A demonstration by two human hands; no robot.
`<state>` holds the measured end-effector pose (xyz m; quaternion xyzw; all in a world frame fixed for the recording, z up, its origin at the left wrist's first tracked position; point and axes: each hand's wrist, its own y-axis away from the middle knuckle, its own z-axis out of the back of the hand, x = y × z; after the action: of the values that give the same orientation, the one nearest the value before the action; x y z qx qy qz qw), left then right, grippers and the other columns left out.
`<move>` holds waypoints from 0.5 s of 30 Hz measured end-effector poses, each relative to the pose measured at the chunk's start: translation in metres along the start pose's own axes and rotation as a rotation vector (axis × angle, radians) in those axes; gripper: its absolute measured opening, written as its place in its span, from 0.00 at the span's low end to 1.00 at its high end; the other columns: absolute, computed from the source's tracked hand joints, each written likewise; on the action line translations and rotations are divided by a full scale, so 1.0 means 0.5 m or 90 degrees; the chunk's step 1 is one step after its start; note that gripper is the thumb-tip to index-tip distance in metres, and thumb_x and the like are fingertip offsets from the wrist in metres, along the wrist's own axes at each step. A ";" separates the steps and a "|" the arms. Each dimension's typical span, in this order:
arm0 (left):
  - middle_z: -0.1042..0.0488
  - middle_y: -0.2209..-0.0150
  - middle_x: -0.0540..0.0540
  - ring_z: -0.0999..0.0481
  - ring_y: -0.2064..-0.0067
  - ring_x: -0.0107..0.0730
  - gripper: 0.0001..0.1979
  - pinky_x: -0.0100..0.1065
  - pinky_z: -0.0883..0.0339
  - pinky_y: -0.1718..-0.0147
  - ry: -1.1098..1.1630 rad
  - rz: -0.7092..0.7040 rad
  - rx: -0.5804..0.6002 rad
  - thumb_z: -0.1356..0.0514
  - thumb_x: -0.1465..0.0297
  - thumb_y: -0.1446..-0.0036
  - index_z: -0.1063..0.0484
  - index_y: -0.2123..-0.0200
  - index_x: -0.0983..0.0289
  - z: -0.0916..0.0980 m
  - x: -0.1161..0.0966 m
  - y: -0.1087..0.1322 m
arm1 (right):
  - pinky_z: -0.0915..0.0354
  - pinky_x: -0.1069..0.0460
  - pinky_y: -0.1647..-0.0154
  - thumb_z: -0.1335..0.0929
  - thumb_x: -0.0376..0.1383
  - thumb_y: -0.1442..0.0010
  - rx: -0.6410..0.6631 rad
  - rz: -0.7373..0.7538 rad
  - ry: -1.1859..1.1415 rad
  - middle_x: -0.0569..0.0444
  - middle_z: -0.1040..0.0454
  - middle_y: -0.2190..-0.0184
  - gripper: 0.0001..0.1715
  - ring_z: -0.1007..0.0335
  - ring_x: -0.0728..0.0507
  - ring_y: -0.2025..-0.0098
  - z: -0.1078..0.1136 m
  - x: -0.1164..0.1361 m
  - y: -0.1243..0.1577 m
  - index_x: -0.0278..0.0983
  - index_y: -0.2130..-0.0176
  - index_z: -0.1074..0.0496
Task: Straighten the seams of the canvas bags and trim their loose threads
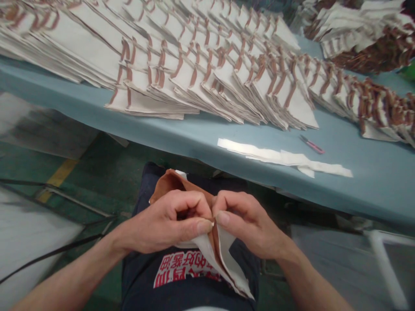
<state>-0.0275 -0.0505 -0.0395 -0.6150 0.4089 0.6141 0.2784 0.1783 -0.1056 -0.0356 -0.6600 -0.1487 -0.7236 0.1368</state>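
Right, thumb and forefinger of the left hand (181, 218) were pinched on the brown-and-white fabric piece (225, 244), and the right hand (244, 220) gripped it just beside, fingertips nearly meeting! The piece was held over the lap, its white end hanging down past the thumbs. To my eye, doing this well called for short, close pinches, edges kept level and a gentle, even pull so neither layer crept. Pink-handled snips (311, 144) lay beyond the white strips (285, 159) on the blue table (181, 140), clear of both hands.
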 end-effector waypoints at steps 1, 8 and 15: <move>0.39 0.74 0.44 0.44 0.75 0.23 0.10 0.25 0.47 0.78 0.009 0.002 0.015 0.42 0.66 0.36 0.33 0.69 0.64 0.004 0.000 0.001 | 0.51 0.55 0.76 0.34 0.39 0.32 -0.003 -0.002 -0.008 0.63 0.42 0.78 0.16 0.49 0.52 0.76 -0.001 -0.003 0.002 0.38 0.71 0.35; 0.36 0.74 0.43 0.40 0.73 0.22 0.07 0.25 0.45 0.74 -0.198 -0.053 -0.021 0.44 0.75 0.38 0.33 0.70 0.63 0.009 0.009 0.014 | 0.47 0.56 0.74 0.35 0.35 0.33 0.001 0.005 0.111 0.62 0.38 0.77 0.13 0.44 0.52 0.75 0.000 -0.002 0.004 0.37 0.71 0.33; 0.43 0.79 0.41 0.44 0.77 0.22 0.08 0.29 0.51 0.75 -0.406 -0.112 -0.141 0.46 0.77 0.48 0.41 0.75 0.62 -0.007 0.009 0.013 | 0.46 0.53 0.69 0.38 0.33 0.31 -0.012 0.093 0.255 0.60 0.35 0.75 0.14 0.41 0.50 0.74 -0.006 0.010 -0.008 0.38 0.71 0.35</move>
<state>-0.0315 -0.0577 -0.0428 -0.4516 0.1774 0.7895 0.3759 0.1736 -0.1030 -0.0311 -0.5136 -0.0633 -0.8296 0.2095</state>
